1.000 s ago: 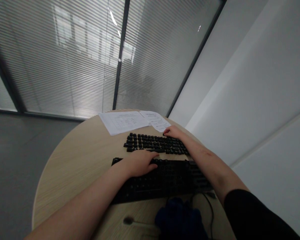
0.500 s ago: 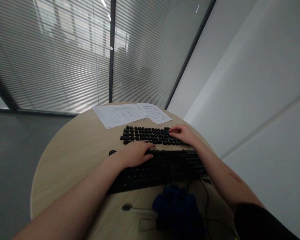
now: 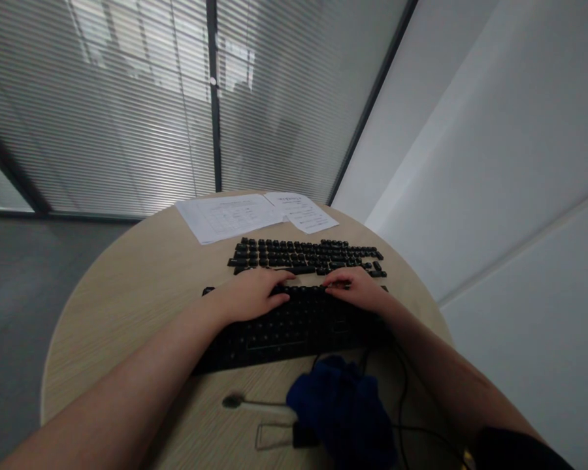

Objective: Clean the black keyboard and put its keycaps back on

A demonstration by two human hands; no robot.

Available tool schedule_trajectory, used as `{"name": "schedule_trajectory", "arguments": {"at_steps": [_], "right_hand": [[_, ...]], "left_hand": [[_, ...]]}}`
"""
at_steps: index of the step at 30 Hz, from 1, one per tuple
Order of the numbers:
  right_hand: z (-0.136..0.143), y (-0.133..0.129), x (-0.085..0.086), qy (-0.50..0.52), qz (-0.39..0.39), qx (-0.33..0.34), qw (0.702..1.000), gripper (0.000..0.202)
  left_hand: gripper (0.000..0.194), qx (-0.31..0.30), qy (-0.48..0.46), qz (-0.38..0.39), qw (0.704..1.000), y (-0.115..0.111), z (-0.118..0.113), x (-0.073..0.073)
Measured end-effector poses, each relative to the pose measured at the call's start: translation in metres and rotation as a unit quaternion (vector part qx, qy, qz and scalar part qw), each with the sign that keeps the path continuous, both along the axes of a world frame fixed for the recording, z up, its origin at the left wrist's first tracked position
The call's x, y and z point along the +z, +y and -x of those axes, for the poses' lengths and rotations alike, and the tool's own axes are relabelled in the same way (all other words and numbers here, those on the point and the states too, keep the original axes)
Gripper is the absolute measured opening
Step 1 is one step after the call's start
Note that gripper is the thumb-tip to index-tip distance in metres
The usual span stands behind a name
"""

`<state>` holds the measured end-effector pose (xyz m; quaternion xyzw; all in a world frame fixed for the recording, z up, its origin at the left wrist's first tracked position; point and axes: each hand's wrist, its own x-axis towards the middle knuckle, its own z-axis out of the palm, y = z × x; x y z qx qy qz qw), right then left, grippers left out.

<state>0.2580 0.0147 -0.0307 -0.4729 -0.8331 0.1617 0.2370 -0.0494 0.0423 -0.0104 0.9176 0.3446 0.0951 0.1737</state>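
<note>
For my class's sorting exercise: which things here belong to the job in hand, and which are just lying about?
Apparently in the job:
keyboard, with left hand and right hand at its far edge
keycaps, in rows beyond it

Lying about, untouched:
papers
blue cloth
brush-like tool
wire-looped tool
(last three could serve the job)

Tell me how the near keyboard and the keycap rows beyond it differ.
The keyboard is one joined slab, while the keycap rows are separate pieces with bits of table showing between them. The keyboard lies nearer the camera; the keycap rows lie closer to the papers. Both are black and sit on the same table.
</note>
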Motion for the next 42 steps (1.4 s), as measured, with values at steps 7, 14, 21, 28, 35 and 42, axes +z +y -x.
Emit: {"name": "schedule_trajectory", "arguments": {"at_steps": [7,14,21,28,35,42], "right_hand": [[0.004,-0.004,0.001,-0.024,-0.05,0.045,0.997,0.016],[0.01,-0.003,0.008,-0.056,-0.054,0.065,0.995,0.013],[0.013,-0.002,0.008,-0.091,-0.056,0.05,0.993,0.011],[-0.007,0.015,0.018,-0.02,-0.121,0.004,0.992,0.013],[-0.02,0.097,0.043,-0.187,-0.07,-0.159,0.967,0.018],[-0.023,0.161,0.039,-0.239,0.004,-0.168,0.956,0.013]], "left_hand": [[0.051,-0.006,0.004,0.004,1.0,0.001,0.001,0.001],[0.052,-0.01,0.004,-0.002,1.0,0.002,-0.001,-0.001],[0.052,-0.005,0.006,-0.011,1.0,0.003,0.0,-0.001],[0.049,0.0,0.009,-0.025,1.0,0.001,-0.001,-0.001],[0.042,-0.007,0.001,-0.022,1.0,-0.002,-0.001,0.003],[0.038,-0.012,0.0,-0.02,1.0,-0.002,0.001,0.004]]}}
